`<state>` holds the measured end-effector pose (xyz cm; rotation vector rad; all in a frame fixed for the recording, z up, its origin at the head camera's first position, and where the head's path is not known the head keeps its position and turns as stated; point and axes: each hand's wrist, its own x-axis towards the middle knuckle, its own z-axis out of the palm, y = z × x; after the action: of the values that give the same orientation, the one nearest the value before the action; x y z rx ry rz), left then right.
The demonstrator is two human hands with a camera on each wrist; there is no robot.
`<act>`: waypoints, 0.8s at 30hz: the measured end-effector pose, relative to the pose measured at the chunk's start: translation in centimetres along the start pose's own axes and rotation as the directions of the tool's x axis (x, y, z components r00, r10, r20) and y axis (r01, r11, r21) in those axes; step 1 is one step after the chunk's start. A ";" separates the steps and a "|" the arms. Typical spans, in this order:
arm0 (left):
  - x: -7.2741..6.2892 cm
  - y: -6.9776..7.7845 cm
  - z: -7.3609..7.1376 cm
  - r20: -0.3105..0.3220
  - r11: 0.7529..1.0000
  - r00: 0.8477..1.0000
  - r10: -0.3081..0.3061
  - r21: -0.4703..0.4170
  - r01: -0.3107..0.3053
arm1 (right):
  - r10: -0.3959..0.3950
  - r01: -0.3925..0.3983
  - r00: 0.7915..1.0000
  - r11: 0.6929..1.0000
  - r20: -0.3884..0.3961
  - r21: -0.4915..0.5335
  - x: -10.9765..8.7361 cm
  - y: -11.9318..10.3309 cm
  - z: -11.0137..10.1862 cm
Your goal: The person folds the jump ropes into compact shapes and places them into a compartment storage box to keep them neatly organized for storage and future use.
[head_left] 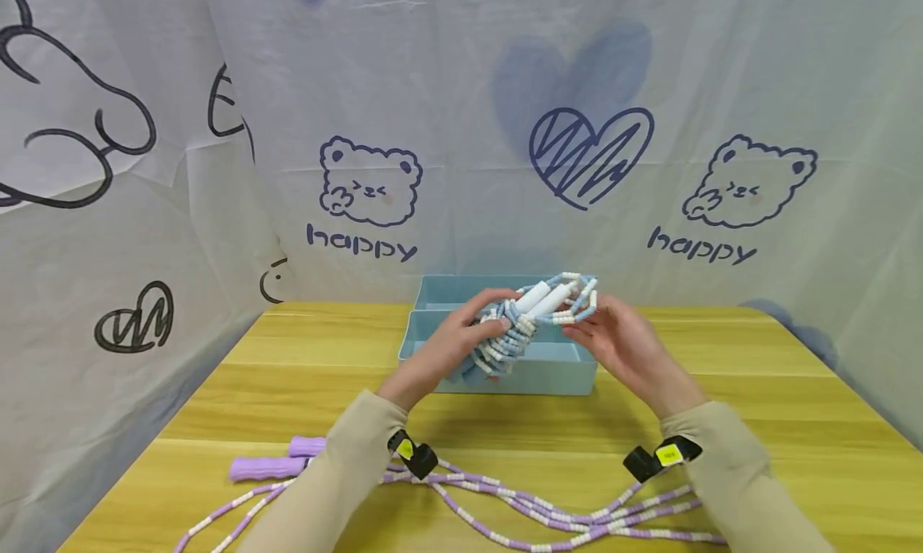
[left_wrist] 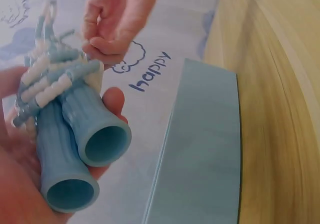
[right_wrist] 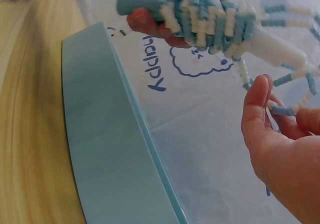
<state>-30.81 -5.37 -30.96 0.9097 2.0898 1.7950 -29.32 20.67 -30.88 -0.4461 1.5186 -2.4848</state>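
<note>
Beaded blue and white rope [head_left: 505,346]; wound round paired handles [left_wrist: 84,115]; tilted midair.

Your head view looks forward and down over the surface [head_left: 728,361] toward the cloth [head_left: 461,80], from farthest back. Your left wrist view looks closely past your left grip [head_left: 454,341], your right one past your right grip [head_left: 626,346], the two tipped sideways in opposite directions. All three views share the blue rope [head_left: 508,345], box [head_left: 555,379] and cloth.

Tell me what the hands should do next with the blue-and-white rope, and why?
Probably the right hand should gently tug the loose loop snug, because it sticks out beyond the handles while the left hand grips the wrapped bundle.
</note>
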 end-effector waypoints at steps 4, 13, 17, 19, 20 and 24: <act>0.0 -0.1 -0.2 -0.040 0.987 0.995 -0.092 -0.136 0.086 | -0.032 0.024 0.998 0.990 -0.058 -0.141 0.2 0.5 0.4; 0.2 -0.5 -0.4 0.041 0.924 0.971 -0.234 -0.302 0.235 | -0.122 0.091 0.988 0.951 -0.091 -0.296 0.0 1.3 1.3; 0.3 -0.5 -0.2 0.043 0.932 0.969 -0.242 -0.269 0.244 | -0.187 0.133 0.979 0.884 -0.080 -0.448 0.0 1.5 1.7; 0.3 -0.6 0.0 0.012 0.960 0.977 -0.212 -0.182 0.211 | -0.208 0.138 0.974 0.857 -0.088 -0.496 0.0 1.6 1.9; 0.3 -0.6 0.1 -0.017 0.977 0.982 -0.186 -0.107 0.183 | -0.214 0.136 0.972 0.850 -0.097 -0.510 0.0 1.6 2.0; 0.2 -0.6 0.5 -0.151 0.935 0.988 -0.020 0.346 0.072 | -0.207 0.120 0.970 0.861 -0.125 -0.493 0.1 1.7 2.0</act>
<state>-30.86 -4.94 -31.59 0.8209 2.5588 1.5314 -28.66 18.16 -31.54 -0.4560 2.2795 -2.2879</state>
